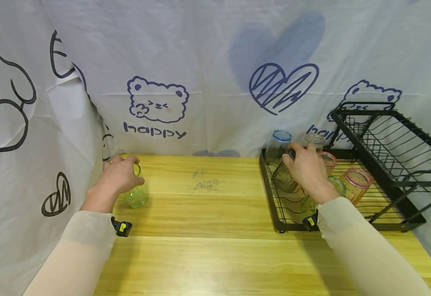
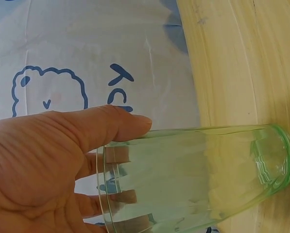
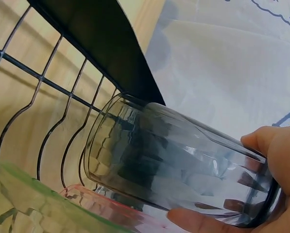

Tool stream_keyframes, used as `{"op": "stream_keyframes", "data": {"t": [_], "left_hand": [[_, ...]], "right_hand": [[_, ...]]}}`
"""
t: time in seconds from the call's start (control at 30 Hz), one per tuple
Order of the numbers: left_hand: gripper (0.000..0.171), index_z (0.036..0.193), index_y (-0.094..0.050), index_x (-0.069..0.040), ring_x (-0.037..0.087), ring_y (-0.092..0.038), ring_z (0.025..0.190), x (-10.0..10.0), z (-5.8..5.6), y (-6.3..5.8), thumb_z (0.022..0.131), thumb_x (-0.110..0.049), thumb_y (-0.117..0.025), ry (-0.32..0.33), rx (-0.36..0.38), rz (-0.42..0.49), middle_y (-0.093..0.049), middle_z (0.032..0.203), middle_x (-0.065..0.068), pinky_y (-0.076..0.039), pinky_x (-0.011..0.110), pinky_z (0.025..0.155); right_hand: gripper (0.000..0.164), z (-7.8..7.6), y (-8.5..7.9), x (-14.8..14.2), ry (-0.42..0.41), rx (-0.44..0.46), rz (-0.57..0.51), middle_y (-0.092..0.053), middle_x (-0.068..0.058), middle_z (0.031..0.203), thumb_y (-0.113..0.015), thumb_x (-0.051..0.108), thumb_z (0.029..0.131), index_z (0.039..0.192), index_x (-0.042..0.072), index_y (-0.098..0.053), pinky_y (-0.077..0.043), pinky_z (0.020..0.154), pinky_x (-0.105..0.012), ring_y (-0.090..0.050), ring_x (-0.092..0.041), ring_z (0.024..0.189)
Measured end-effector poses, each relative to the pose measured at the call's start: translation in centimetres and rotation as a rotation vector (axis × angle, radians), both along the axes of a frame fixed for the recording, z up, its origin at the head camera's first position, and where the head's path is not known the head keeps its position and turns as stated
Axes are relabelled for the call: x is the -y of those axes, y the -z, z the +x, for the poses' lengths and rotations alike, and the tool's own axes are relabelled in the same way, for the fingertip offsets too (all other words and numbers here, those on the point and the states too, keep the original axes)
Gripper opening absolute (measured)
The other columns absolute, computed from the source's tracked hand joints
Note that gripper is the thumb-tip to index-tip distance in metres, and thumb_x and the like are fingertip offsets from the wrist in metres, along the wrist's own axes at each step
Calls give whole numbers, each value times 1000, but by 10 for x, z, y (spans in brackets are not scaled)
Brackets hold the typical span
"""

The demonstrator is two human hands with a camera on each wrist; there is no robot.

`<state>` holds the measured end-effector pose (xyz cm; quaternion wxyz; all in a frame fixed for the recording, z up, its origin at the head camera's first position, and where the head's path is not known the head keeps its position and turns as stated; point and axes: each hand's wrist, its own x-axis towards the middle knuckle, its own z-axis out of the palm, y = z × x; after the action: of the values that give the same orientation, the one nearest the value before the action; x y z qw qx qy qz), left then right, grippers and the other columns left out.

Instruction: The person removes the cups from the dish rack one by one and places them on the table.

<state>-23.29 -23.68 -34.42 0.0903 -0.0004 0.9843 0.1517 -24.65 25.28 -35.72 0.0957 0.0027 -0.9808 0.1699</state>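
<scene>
At the left of the table, a green-tinted glass (image 1: 137,198) stands upright. My left hand (image 1: 116,174) grips it by the rim from above, with the thumb on the near side in the left wrist view and several fingers (image 2: 89,206) on the other. My right hand (image 1: 307,166) holds a grey-tinted glass (image 3: 183,160) by its thick base, thumb and fingers on opposite sides. This glass is mouth down at the left part of the black dish rack (image 1: 268,193). In the head view the hand hides part of it.
Around the right hand in the rack are a blue-tinted glass (image 1: 279,146), a clear glass (image 1: 316,140), pink glasses (image 1: 356,180) and a green glass (image 1: 339,186). A raised wire shelf (image 1: 404,139) overhangs the rack's right side. Printed cloth (image 1: 215,82) hangs behind the wooden table (image 1: 208,222).
</scene>
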Motion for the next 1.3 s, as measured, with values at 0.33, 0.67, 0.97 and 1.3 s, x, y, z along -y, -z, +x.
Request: {"op": "stream_keyframes", "data": {"t": [0.33, 0.67, 0.97, 1.3], "left_hand": [[84, 160, -33, -2, 73, -24, 139, 2, 0, 0, 95, -36, -73, 5, 13, -2, -22, 157, 48, -34, 83, 108], [75, 158, -41, -5, 64, -23, 147, -31, 4, -10, 97, -37, -70, -33, -131, -8, -30, 160, 39, -18, 86, 114], [58, 149, -56, -5, 48, -46, 141, -100, -2, 0, 99, -30, -71, 42, -252, 190, -51, 152, 26, -36, 64, 120], [51, 145, -59, -13, 38, -55, 140, -172, -4, 43, 105, -44, -62, 13, -158, 696, -58, 151, 16, -48, 56, 114]], "right_hand": [[51, 5, -7, 2, -3, -31, -27, -46, -39, 145, -49, 40, 110, 150, 8, -54, -52, 80, -69, -57, -55, 111], [53, 20, -16, 10, 11, -150, -82, -43, -35, 147, -51, 43, 110, 151, 9, -54, -47, 93, -75, -52, -56, 123], [48, 37, -8, 32, 3, -309, -220, -50, -30, 140, -55, 42, 109, 146, 11, -59, -52, 78, -65, -61, -49, 100], [45, 50, 15, 53, 19, -318, -421, -50, -24, 142, -59, 39, 108, 144, 11, -62, -53, 84, -59, -60, -42, 105]]}}
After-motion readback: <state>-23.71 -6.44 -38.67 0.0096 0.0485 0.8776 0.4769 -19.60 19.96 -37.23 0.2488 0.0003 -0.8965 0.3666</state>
